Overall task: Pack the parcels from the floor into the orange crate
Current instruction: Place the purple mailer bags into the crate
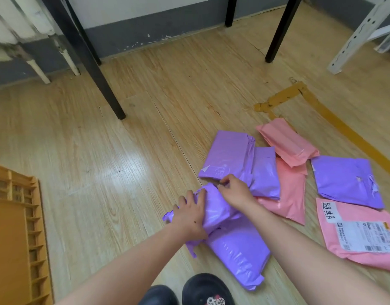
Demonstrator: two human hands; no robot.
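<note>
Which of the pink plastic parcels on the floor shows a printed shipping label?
The pink plastic parcel at the right edge: it alone bears a white printed label; the two other pink parcels show none.

Bare floor (105, 177) lies open between orange crate (11, 234) at left and overlapping parcels (229, 155) at right, black table leg (101, 80) stands beyond that gap, crate's inside seemingly free, mostly out of view.
</note>
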